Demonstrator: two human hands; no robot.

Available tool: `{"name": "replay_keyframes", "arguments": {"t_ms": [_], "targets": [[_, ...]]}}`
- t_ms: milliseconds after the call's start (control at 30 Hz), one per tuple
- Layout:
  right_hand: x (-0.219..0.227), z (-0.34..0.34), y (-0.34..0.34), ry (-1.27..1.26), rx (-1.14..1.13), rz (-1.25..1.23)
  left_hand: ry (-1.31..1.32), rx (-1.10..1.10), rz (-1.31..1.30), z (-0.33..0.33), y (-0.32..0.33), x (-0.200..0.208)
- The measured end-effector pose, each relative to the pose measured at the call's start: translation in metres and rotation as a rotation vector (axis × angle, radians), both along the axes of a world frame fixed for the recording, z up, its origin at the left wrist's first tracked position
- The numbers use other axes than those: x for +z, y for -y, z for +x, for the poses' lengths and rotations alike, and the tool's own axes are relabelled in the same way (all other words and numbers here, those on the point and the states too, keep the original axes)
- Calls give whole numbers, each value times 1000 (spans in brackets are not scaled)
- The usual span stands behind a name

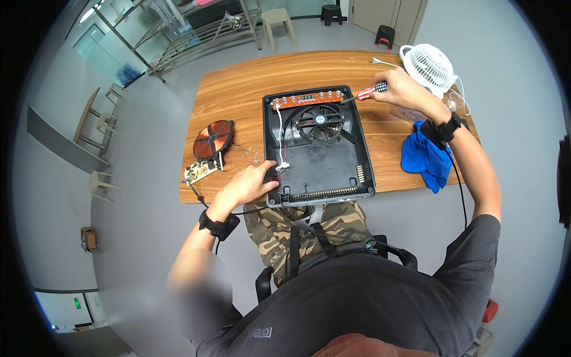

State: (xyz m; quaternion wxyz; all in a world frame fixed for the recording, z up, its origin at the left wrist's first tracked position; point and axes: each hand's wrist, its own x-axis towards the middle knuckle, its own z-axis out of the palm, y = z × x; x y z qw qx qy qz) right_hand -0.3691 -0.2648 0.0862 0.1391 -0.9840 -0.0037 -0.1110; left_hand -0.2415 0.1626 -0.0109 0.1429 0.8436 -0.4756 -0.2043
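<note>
An opened black induction cooker housing (318, 163) lies on the wooden table before me, with a cooling fan (320, 120) and an orange control board (308, 99) at its far end. My right hand (401, 89) is closed around a screwdriver (367, 93) with a striped red-and-white handle. Its shaft slants down to the board's right end; whether the tip touches a screw is too small to tell. My left hand (247, 183) holds the housing's near left edge, thumb and forefinger over the rim. A white cable (281, 134) with a plug runs down from the board.
Left on the table (238, 74) are a copper coil (213, 140), a circuit board (202, 171) and several small screws (256, 159). A blue cloth (426, 159) and a white fan (428, 66) are at the right. Stools (278, 25) and a metal rack (205, 37) stand beyond.
</note>
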Motion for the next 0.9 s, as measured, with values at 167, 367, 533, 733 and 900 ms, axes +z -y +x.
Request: {"name": "replay_keyframes", "arguments": {"t_ms": [167, 367, 533, 733, 900], "targets": [[6, 14, 5, -98, 85, -91, 141, -70, -117, 27, 42, 36], [20, 24, -10, -189, 135, -168, 118, -259, -307, 43, 160, 41], [16, 36, -16, -220, 137, -177, 98, -253, -310, 38, 217, 51], [24, 40, -24, -314, 124, -196, 42, -317, -285, 20, 243, 62], [27, 46, -21, -346, 111, -204, 26, -302, -435, 19, 251, 51]]}}
